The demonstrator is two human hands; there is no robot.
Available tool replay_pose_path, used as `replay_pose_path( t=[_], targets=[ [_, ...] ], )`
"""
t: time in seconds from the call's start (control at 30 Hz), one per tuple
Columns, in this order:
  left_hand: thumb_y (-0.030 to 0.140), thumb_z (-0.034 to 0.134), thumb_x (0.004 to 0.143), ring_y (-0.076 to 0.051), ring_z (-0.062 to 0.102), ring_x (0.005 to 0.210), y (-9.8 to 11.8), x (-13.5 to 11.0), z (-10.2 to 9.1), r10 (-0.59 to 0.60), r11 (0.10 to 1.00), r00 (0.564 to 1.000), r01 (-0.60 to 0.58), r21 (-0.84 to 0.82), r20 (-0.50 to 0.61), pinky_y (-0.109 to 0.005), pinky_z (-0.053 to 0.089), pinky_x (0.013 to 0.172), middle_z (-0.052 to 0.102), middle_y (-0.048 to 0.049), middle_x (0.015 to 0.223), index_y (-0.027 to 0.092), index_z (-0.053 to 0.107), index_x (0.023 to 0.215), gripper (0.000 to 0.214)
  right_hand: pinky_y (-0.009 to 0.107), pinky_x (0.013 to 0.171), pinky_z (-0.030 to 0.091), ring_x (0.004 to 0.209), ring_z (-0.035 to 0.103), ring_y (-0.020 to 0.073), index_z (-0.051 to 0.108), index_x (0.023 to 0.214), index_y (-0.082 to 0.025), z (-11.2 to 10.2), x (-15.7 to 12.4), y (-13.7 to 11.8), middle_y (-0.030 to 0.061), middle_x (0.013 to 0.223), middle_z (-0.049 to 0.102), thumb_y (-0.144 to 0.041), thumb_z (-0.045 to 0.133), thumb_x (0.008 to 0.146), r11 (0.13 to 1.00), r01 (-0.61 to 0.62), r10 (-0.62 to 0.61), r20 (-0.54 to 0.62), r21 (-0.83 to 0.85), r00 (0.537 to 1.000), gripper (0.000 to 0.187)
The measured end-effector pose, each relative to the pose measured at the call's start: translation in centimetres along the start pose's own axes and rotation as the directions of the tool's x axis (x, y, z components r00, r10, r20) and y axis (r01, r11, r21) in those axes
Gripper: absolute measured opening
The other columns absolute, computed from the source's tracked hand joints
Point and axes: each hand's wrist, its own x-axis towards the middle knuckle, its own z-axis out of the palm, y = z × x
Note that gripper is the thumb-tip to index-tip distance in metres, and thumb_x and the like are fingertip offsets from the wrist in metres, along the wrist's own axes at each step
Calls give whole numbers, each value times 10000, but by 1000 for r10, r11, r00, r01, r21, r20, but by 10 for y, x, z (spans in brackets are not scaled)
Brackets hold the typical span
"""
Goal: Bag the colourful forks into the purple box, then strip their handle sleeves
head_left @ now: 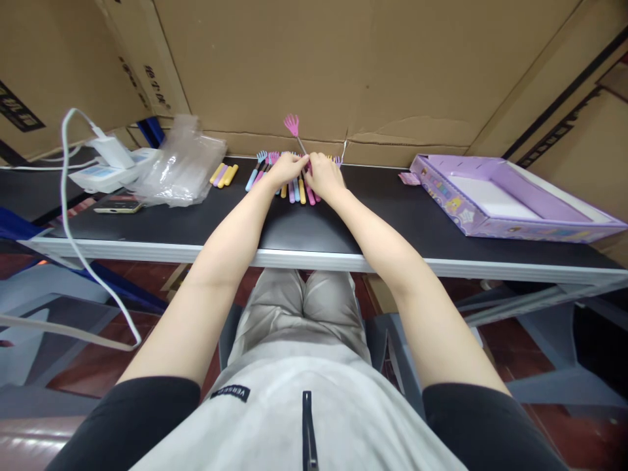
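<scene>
The left hand (pixel 288 170) and the right hand (pixel 326 176) are close together near the back edge of the bench (pixel 383 226), which has a smooth black top and a shiny metal strip along its front edge. Their fingertips meet and pinch a pink back scratcher with a thin metal rod (pixel 292 124), though the fingers hide its lower part. Its plastic claw pokes up like a tiny hand, above the bench's back edge. Under and around the hands lies a row of small scratchers with round-ended blue, pink, purple and yellow handles (pixel 297 191). Left of the row are short, smooth yellow and purple sticks (pixel 224 175), then see-through, crinkly plastic bags (pixel 174 170). Close to the left end sit a flat white plastic box (pixel 91 176) and a thin, dark phone-like thing (pixel 118 205). A shallow purple cardboard tray with pictures on its sides (pixel 449 196) lies slanted near the right end, with a little pink packet (pixel 409 178) just beside its back left corner. Flat black top stretches from the hands to the tray and down to the front edge. A tall brown cardboard wall (pixel 304 59) stands along the back edge.
</scene>
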Motion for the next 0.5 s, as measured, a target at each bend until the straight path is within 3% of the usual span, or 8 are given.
replay_pose_path(
  t=[0.17, 0.27, 0.4, 0.5],
  targets=[
    [225, 706, 1064, -255, 767, 1096, 22, -9, 11, -121, 987, 989, 111, -119, -80, -411, 615, 1055, 727, -66, 787, 230, 534, 747, 361, 490, 1187, 518, 1400, 702, 383, 652, 1556, -130, 3, 3, 1, 247, 1548, 709, -188, 340, 1147, 998, 34, -32, -44, 51, 999, 518],
    [175, 645, 1068, -243, 773, 1029, 23, -9, 12, -157, 976, 984, 141, -165, -88, -417, 643, 1024, 695, -61, 757, 229, 536, 769, 323, 488, 1193, 516, 1407, 697, 395, 651, 1594, -104, 5, 4, 3, 256, 1545, 723, -211, 386, 1145, 994, 81, -76, -68, 77, 995, 532],
    [161, 556, 1088, -205, 736, 888, 21, -7, 9, -232, 960, 971, 218, -177, -65, -363, 643, 947, 661, -51, 770, 236, 494, 781, 322, 454, 1198, 506, 1428, 690, 369, 530, 1743, -63, 6, 4, 5, 265, 1564, 710, -172, 410, 1118, 978, 180, -177, -35, 102, 984, 646],
    [139, 466, 1113, -200, 740, 913, 23, -7, 8, -259, 956, 963, 245, -159, -72, -356, 634, 959, 687, -64, 845, 232, 495, 830, 299, 442, 1191, 503, 1441, 677, 350, 476, 1791, -85, 4, 2, 5, 253, 1592, 683, -159, 387, 1128, 976, 204, -204, -11, 77, 979, 674]
  ],
)
